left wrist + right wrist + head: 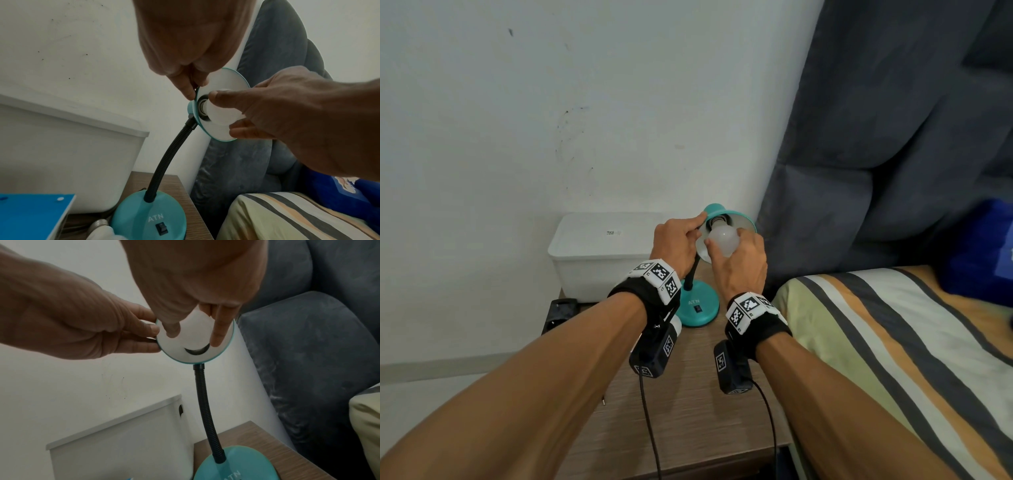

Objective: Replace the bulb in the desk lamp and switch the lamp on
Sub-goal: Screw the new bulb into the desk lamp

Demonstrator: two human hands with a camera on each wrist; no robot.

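Desk lamp (697, 308) — teal round base on the wooden surface (688, 394), near its back right corner; black rocker switch (161, 228) and white "ATN" lettering on the base. Black flexible neck (164, 160) curves up to a teal shade (748, 222), white inside, tilted toward the camera. White frosted bulb (722, 240) sits at the socket in the shade, metal thread partly visible — not lit. Second bulb (100, 230) lies on the surface just left of the base, touching it.
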